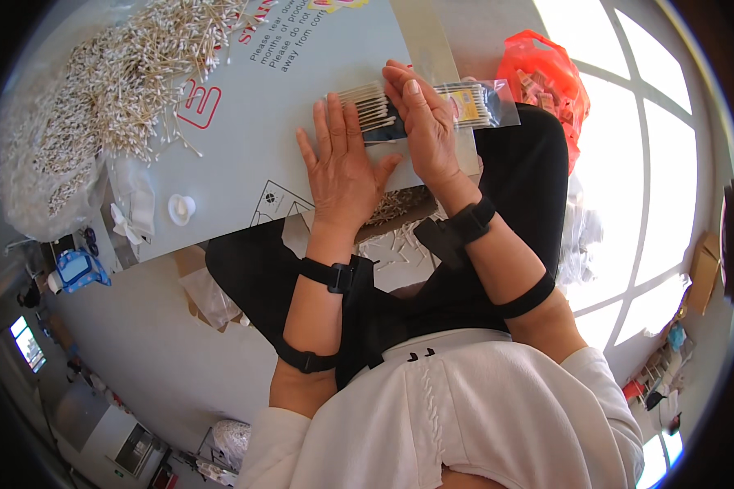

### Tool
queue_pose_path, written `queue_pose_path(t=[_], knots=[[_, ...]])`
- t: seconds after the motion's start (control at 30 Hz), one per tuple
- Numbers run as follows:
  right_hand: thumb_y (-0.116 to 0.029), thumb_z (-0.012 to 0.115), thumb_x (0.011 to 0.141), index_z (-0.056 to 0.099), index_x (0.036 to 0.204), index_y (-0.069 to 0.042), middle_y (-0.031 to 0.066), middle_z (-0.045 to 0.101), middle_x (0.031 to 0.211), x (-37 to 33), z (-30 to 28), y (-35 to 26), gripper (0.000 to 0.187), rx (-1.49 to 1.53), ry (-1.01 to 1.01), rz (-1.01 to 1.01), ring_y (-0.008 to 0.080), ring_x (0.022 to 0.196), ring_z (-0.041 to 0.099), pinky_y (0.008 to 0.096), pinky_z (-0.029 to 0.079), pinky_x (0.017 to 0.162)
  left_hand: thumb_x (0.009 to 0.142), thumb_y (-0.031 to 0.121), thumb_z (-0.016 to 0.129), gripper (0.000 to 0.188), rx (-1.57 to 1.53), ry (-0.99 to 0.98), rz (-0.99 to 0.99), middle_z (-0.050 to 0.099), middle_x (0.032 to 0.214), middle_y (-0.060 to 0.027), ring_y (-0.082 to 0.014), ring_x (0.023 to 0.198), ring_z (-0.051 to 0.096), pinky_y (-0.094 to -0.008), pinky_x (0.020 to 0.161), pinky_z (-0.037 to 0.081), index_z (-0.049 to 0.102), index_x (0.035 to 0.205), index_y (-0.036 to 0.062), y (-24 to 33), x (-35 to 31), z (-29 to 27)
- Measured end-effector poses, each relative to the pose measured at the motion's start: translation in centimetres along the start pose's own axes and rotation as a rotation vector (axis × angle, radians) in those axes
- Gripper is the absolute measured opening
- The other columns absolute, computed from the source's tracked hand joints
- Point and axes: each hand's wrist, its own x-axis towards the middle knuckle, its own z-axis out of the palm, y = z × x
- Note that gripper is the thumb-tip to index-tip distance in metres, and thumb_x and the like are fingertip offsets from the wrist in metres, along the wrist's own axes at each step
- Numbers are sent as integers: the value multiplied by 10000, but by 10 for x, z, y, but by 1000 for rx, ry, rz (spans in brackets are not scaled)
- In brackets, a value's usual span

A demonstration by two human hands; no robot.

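My left hand (pixel 342 171) lies flat with its fingers stretched, the fingertips at the left end of a row of cotton swabs (pixel 369 106). The swabs lie side by side on the grey printed board (pixel 245 138). My right hand (pixel 429 134) stands on its edge at the row's right side, fingers straight and thumb up. Beyond it lies a clear plastic bag (pixel 504 102) with a yellow label and more swabs inside, reaching past the board's right edge. The right hand hides the stretch between the loose row and the bag.
A large heap of loose cotton swabs (pixel 139 81) spills from a clear sack at the far left. A small white round cap (pixel 181 209) sits near the front edge. An orange-red plastic bag (pixel 546 77) with packets stands at the right. Below the board is a box of swabs (pixel 400 205).
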Motion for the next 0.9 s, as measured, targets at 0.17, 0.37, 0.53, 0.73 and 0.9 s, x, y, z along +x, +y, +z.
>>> queue_pose_path(t=[0.17,0.37,0.53,0.73,0.9], knots=[[-119,658,894,664,1085,-18,105,621,1154,-4,-6,-10,216,-457,-75,-199,183,1055,610,303,489,910,923,259,615,658,-184,183,54,290,1552,-190,-378,1449,236,-526,1164,191,344,1485,49,-19,5,-4],[-46,729,760,688,913,-64,71,591,910,-11,-15,-17,160,-995,-236,-405,261,830,613,352,506,711,795,-18,667,566,-296,336,-40,511,1358,-169,-374,1329,423,-462,1094,317,484,1330,18,-36,-2,0],[-50,743,756,687,927,-70,68,582,896,-11,-13,-15,181,-1152,-298,-507,278,809,601,355,496,685,737,24,743,669,-294,355,-32,430,1416,-196,-408,1356,362,-501,1098,291,447,1337,14,-23,-1,-1],[-47,698,797,661,977,-29,113,590,1029,-8,-10,-14,185,-811,-142,-389,283,944,611,345,515,796,703,71,794,784,-232,307,-32,337,1471,-230,-448,1383,291,-539,1110,260,394,1374,9,-16,5,-4],[-126,554,982,595,1195,27,149,544,1330,-2,-7,-14,266,-549,-78,-269,255,1170,565,301,461,945,807,111,736,680,-379,349,-56,338,1496,-209,-392,1407,295,-478,1145,263,410,1395,4,-14,20,7]])
